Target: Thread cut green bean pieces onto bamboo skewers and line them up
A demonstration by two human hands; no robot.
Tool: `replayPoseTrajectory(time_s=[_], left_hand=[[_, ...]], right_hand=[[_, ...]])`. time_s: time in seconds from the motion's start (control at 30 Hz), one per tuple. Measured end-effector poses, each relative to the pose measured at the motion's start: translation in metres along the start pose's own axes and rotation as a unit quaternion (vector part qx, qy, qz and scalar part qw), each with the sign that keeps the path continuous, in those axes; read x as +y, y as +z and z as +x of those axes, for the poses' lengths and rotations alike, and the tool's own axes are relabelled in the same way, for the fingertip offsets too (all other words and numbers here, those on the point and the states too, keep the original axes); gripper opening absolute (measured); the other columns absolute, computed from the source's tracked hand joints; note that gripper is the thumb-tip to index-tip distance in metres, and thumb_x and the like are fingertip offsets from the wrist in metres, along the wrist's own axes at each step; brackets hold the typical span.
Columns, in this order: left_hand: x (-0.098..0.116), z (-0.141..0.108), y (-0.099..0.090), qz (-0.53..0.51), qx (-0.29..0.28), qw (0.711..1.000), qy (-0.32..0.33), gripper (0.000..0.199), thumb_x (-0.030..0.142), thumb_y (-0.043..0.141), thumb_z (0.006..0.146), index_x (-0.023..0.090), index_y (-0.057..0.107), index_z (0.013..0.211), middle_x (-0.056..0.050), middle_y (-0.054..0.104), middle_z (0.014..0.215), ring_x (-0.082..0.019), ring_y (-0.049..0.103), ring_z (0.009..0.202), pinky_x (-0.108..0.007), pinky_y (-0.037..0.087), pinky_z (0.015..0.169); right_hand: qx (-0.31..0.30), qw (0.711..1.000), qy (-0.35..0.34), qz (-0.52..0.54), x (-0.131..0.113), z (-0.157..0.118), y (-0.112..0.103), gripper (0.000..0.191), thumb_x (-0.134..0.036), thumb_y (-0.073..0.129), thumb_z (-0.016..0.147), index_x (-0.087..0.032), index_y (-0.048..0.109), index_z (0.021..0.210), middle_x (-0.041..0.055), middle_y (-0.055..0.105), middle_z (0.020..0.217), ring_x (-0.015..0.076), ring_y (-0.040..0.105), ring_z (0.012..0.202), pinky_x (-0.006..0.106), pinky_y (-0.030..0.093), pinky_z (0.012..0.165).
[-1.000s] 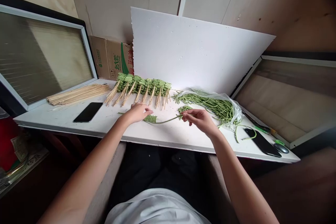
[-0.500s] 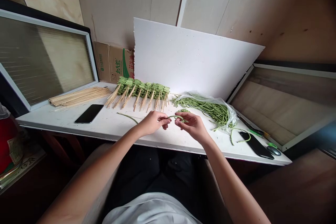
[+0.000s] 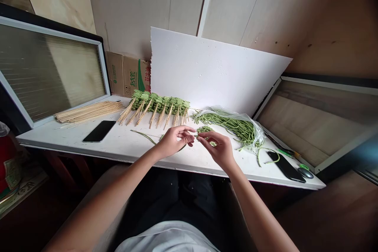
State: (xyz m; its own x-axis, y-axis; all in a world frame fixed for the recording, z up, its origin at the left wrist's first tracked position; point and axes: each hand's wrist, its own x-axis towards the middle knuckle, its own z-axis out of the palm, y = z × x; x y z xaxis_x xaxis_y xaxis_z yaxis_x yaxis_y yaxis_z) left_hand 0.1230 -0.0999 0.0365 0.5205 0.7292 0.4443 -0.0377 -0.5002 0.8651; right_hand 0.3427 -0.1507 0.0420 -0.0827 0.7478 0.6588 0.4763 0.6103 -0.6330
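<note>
My left hand [image 3: 178,140] is closed on a green bean [image 3: 182,147], part of which shows below its fingers. Close beside it, my right hand [image 3: 217,146] pinches a small green bean end [image 3: 196,136] between thumb and fingertips. Behind my right hand lies a small pile of cut bean pieces [image 3: 203,129]. Another long bean [image 3: 143,134] rests on the table left of my hands. Skewered beans [image 3: 159,103] are stacked at the back, their sticks pointing toward me. Long beans [image 3: 236,126] lie in a clear plastic bag [image 3: 260,134] to the right.
The white table [image 3: 124,147] holds bare wooden skewers [image 3: 88,112] and a phone [image 3: 99,131] at the left. Another phone [image 3: 286,167] and a dark round object [image 3: 305,173] lie at the right. A white board [image 3: 212,73] and a cardboard box [image 3: 126,73] stand behind.
The bean that arched between my hands now shows mostly under my left hand, with only a short bit at my right fingertips. The view has shifted slightly.
</note>
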Motion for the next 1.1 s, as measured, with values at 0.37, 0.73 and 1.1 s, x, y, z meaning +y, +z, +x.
replayPoseTrajectory(time_s=[0.37,0.73,1.1], left_hand=[[0.005,-0.002,0.002,0.085,0.006,0.996,0.033,0.024,0.035,0.067,0.100,0.016,0.079,0.092,-0.006,0.074,0.079,-0.017,0.068,0.070,-0.030,0.055,0.073],[-0.014,0.000,0.001,0.151,0.017,0.983,0.103,0.028,0.009,0.053,0.093,0.018,0.074,0.076,-0.004,0.067,0.072,-0.015,0.060,0.066,-0.028,0.047,0.065],[-0.019,0.002,0.002,0.026,-0.005,0.999,0.030,0.017,0.020,0.063,0.094,0.016,0.078,0.087,-0.005,0.073,0.075,-0.015,0.068,0.066,-0.028,0.056,0.070]], right_hand=[[-0.050,0.995,-0.058,-0.060,-0.008,-0.005,0.005,0.020,-0.041,0.070,0.099,-0.025,0.081,0.100,0.0078,0.074,0.084,0.0205,0.067,0.074,0.035,0.063,0.064],[-0.093,0.977,0.114,0.153,0.003,-0.007,0.016,0.034,-0.053,0.083,0.086,-0.020,0.080,0.092,0.0061,0.074,0.082,0.0197,0.071,0.069,0.034,0.065,0.066],[-0.111,0.964,0.147,0.193,0.021,-0.002,0.010,0.038,-0.056,0.085,0.083,-0.019,0.080,0.092,0.0081,0.077,0.077,0.0218,0.071,0.070,0.038,0.062,0.069]])
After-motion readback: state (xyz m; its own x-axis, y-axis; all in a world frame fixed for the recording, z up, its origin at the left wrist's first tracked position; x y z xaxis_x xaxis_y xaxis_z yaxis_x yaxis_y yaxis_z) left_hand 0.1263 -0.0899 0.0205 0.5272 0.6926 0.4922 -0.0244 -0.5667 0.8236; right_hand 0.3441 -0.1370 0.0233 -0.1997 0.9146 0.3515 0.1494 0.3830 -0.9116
